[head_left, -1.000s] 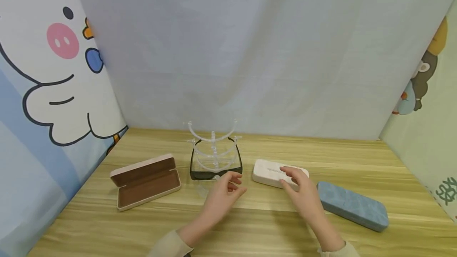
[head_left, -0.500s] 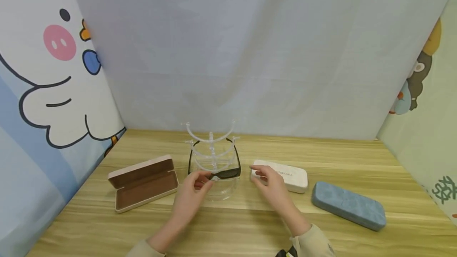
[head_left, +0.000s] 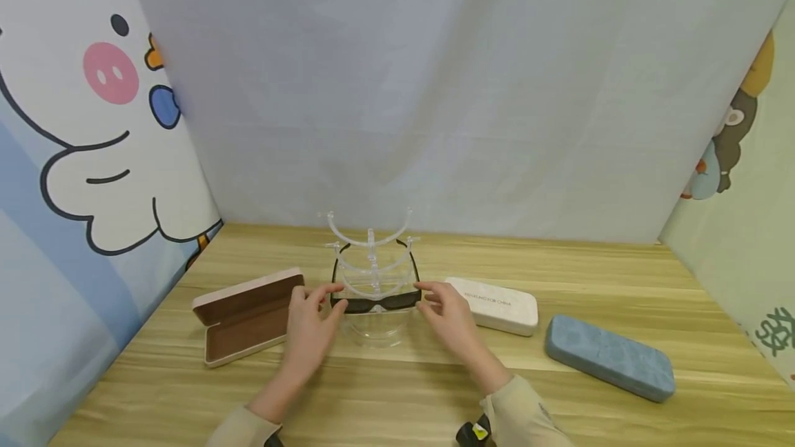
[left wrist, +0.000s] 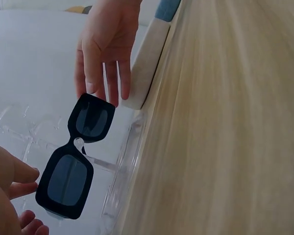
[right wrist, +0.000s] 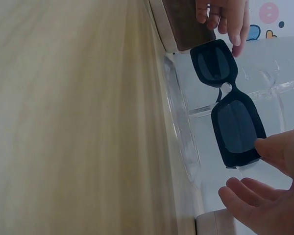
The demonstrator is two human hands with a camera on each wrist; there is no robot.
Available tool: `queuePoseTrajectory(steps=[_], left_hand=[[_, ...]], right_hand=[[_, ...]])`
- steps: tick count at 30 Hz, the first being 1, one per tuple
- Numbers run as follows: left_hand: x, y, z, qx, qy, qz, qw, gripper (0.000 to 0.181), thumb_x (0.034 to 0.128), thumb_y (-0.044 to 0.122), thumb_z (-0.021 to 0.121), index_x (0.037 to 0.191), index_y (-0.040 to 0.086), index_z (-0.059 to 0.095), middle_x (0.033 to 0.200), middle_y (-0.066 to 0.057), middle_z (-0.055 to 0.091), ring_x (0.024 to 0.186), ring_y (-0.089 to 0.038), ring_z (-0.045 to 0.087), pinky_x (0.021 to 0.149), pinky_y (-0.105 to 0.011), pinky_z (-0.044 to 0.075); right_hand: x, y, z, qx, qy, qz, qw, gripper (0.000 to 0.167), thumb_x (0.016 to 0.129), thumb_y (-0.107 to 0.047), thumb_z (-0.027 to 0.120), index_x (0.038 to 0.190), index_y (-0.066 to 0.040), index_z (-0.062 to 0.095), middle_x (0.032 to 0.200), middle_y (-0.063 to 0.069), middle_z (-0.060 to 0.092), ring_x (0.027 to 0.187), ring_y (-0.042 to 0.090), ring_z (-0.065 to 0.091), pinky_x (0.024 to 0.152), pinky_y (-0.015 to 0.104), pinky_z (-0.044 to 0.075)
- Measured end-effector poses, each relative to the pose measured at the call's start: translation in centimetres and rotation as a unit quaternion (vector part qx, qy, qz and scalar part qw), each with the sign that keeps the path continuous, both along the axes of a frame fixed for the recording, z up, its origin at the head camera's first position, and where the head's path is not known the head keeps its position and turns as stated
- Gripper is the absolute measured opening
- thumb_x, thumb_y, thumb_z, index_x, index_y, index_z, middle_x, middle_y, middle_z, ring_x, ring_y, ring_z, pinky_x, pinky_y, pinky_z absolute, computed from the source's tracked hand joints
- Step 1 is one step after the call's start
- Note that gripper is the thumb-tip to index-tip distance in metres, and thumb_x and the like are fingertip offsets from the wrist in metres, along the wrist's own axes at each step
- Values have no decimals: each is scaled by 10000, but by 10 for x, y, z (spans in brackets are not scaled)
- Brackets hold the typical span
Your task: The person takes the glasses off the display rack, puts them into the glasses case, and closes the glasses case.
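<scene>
Black sunglasses (head_left: 379, 304) with dark lenses sit on a clear display stand (head_left: 373, 261), their temples pointing back. My left hand (head_left: 310, 326) pinches the left end of the frame between thumb and index finger. At the right end my right hand (head_left: 450, 316) does the same, its thumb on the front corner in the right wrist view. The other fingers of the right hand (right wrist: 264, 196) are spread away from the frame. Both lenses (left wrist: 68, 180) show in full in the left wrist view, with the left hand (left wrist: 5, 181) at the lower end.
An open case (head_left: 261, 326) with brown lining lies to the left, partly behind the left hand. Right of the stand are a shut white glasses case (head_left: 497, 305) and a blue case (head_left: 611, 357). A grey cloth (head_left: 435, 88) hangs behind the wooden table (head_left: 397, 399).
Both hands have moved left to the sunglasses. The left hand passed from the middle of the frame to its left end; the right came from above the white case to the right end.
</scene>
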State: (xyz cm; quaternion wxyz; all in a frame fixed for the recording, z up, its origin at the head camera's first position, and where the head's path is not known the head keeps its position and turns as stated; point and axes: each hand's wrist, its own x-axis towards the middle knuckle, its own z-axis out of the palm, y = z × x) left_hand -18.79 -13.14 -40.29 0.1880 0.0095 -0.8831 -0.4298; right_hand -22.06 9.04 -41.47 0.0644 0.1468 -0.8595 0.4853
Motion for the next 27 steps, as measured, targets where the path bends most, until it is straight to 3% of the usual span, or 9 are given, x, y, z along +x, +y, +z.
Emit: queuePoseTrajectory(steps=[3, 8, 18, 27], left_hand=[[-2, -3, -4, -25, -123, 8, 9999, 247, 858, 203, 628, 1087, 114, 645, 1051, -127, 424, 935, -257, 438, 750, -358, 389], [-6, -7, -9, -80, -203, 0, 9998, 240, 864, 224, 618, 1075, 115, 651, 1146, -133, 472, 966, -288, 517, 806, -428, 456], [-10, -9, -16, -50, 126, -114, 9998, 154, 837, 113, 646, 986, 98, 684, 1019, -112, 575, 895, -273, 596, 769, -396, 500], [-3, -7, -3, 320, 242, -277, 9988, 150, 833, 133, 658, 973, 87, 686, 1064, -89, 541, 932, -283, 593, 778, -368, 525]], right_hand=[[-1, -3, -1, -66, 28, 7, 10000, 283, 879, -89, 584, 1162, -77, 584, 1177, 131, 539, 1065, 314, 558, 869, 354, 495], [-4, -7, -4, -215, 360, -46, 9991, 186, 854, -50, 602, 1039, -41, 609, 1142, 142, 552, 1036, 332, 567, 832, 313, 513], [-8, -9, -3, -546, 72, -211, 9983, 115, 848, -16, 603, 960, -36, 616, 1220, 145, 538, 1036, 291, 583, 830, 277, 511], [0, -4, 8, -860, 92, -345, 9957, 135, 862, -66, 604, 994, -49, 625, 1248, 149, 549, 1077, 298, 576, 836, 280, 505]])
